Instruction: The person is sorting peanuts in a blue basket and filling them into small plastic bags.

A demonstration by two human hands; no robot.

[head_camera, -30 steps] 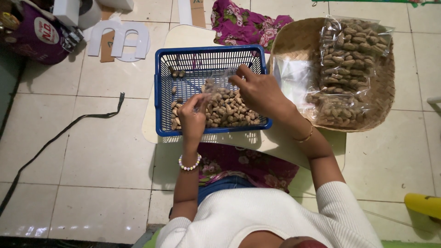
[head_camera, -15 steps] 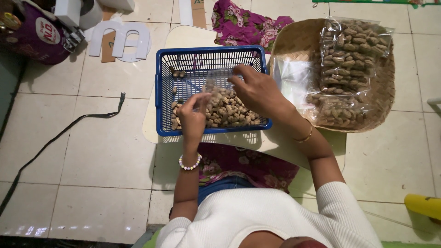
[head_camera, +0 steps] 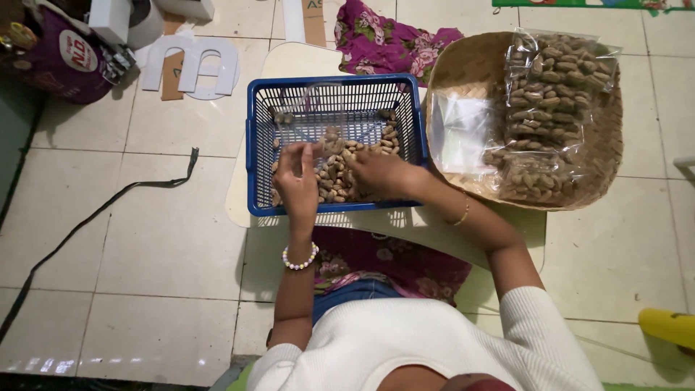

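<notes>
Fingers (head_camera: 300,156) of the left hand (head_camera: 297,185) are pinched nearly closed on the edge of a small clear plastic bag (head_camera: 326,116), holding its mouth up over a blue rectangular plastic mesh basket (head_camera: 255,174). The bag stands upright above the basket's middle, seemingly held that way so its opening stays accessible and anything that slips falls back inside. A few nuts appear to sit in its lower part, though the film is hard to make out against the mesh.

The right hand (head_camera: 380,174) is lowered into the basket's near-right part, fingers curled down into a heap of tan unshelled peanuts (head_camera: 340,177). They look cupped around some peanuts, but whether they have closed on any cannot be told, since the palm hides them.

The basket rests on a pale, rounded low tabletop (head_camera: 434,232) set on the tiled floor (head_camera: 145,239). Just right of the basket sits a round woven bamboo tray (head_camera: 463,65) holding sealed clear bags of peanuts (head_camera: 550,80) and an empty flat clear bag (head_camera: 463,130), kept within easy reach. Beyond the basket lies a purple floral cloth (head_camera: 384,32). Well left of the basket, a black strap (head_camera: 108,199) trails across the floor.
</notes>
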